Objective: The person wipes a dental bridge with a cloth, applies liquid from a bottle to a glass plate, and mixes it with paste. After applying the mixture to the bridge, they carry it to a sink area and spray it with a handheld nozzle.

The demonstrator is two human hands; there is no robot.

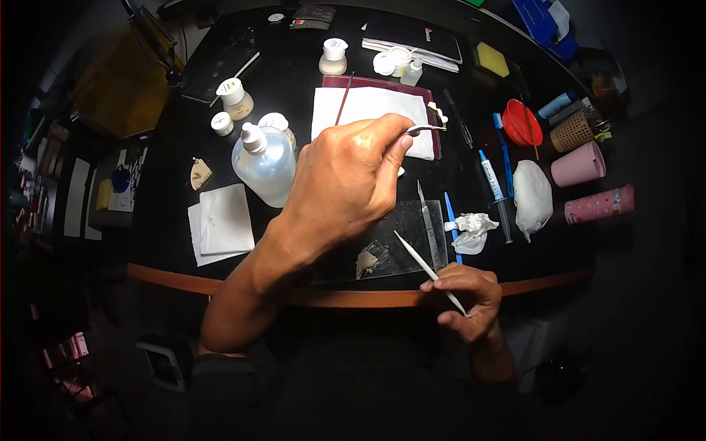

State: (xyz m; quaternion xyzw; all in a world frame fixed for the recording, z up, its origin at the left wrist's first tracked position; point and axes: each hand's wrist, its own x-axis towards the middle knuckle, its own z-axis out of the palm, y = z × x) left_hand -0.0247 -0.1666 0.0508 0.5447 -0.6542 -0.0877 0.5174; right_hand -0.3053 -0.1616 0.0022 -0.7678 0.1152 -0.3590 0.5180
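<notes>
My left hand (346, 173) reaches over the white paper (360, 106), its thumb and forefinger pinched on a small curved metallic tool (424, 128) that points right. By the table's front edge, my right hand (471, 298) holds a thin white pointed stick (419, 257) between its fingers, the tip towards the upper left. That tip is above a glass plate (401, 220) bearing a smear of beige powder or paste (371, 259). A metal spatula (428, 224) lies on the plate's right side. A brown brush (344, 99) rests on the paper.
A large clear bottle (268, 165) stands left of my left forearm, near several small jars and folded white sheets (224, 220). On the right are crumpled tissue (474, 231), a syringe (494, 184), a white lump (532, 198), a red bowl (522, 123) and pink cups (579, 165).
</notes>
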